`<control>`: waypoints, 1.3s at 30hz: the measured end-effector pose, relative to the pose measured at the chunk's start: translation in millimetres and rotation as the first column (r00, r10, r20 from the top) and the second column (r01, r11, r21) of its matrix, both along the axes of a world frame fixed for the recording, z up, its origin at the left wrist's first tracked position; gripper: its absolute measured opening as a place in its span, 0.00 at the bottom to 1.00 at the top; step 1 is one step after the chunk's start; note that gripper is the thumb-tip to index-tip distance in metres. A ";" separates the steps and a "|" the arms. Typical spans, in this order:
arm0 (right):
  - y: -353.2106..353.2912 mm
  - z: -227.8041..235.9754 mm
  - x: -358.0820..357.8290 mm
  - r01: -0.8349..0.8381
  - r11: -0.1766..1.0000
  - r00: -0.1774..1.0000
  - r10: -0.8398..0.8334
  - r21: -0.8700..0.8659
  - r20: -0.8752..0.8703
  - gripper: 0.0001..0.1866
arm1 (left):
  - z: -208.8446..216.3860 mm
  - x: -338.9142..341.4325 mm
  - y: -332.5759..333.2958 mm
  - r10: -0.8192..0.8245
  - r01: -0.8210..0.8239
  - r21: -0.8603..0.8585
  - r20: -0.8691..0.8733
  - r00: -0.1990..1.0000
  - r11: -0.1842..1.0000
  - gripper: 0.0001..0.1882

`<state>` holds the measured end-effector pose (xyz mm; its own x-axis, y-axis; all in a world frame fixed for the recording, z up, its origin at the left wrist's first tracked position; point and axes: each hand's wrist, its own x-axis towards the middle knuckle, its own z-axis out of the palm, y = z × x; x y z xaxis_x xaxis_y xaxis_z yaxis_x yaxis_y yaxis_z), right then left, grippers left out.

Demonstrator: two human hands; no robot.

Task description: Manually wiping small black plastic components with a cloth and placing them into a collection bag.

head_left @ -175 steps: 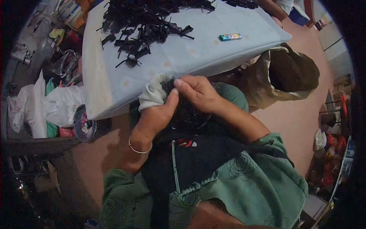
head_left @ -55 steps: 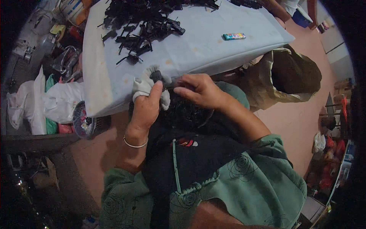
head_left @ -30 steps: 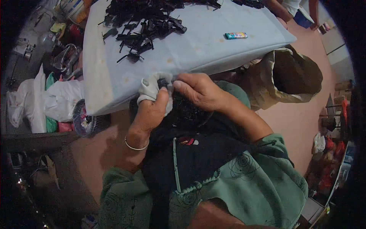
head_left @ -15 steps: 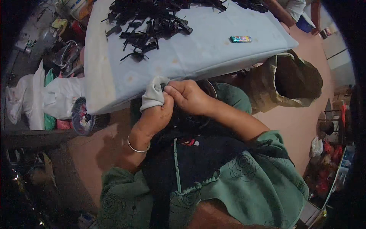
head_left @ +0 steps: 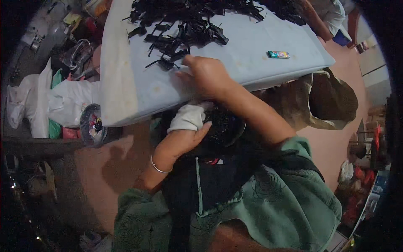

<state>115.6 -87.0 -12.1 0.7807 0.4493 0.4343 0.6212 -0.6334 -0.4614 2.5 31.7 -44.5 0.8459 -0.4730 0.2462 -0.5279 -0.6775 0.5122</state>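
Reaching out since 0.5 s ago, the right hand (head_left: pixel 208 75) has left the lap and now lies over the pale blue board (head_left: pixel 260 69), fingers loosely spread, holding nothing, their tips just beside the nearest black plastic pieces (head_left: pixel 168 63). Picking 1 up seems the step in hand; closing on it comes next. Nearer the body, the left hand (head_left: pixel 184 140) grips a white cloth (head_left: pixel 187 118) against dark pieces in the lap.
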 end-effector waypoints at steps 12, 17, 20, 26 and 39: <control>-61.8 0.3 -33.9 0.039 0.973 0.997 -0.021 -0.228 0.081 0.05 | 21.3 2.6 0.3 0.263 -0.377 -0.485 -0.288 0.921 0.789 0.12; -61.5 29.6 -63.9 -0.277 0.893 0.935 0.335 -0.354 0.114 0.06 | 46.1 15.0 -10.9 0.359 -0.312 -0.459 0.015 0.933 0.832 0.13; -59.8 27.3 -61.9 -0.409 0.870 0.868 0.464 -0.276 0.176 0.07 | 39.6 15.2 -6.0 0.295 -0.355 -0.396 -0.204 0.933 0.847 0.13; -45.4 8.6 -70.2 -0.059 0.917 0.970 0.147 0.395 -0.195 0.09 | 60.7 5.6 -11.8 -0.111 -0.385 -0.710 -0.544 0.832 0.590 0.13; -39.8 2.9 -75.6 -0.046 0.906 0.874 0.242 0.422 -0.423 0.14 | 32.8 9.7 -18.6 0.304 -0.231 -0.474 0.082 0.949 0.850 0.12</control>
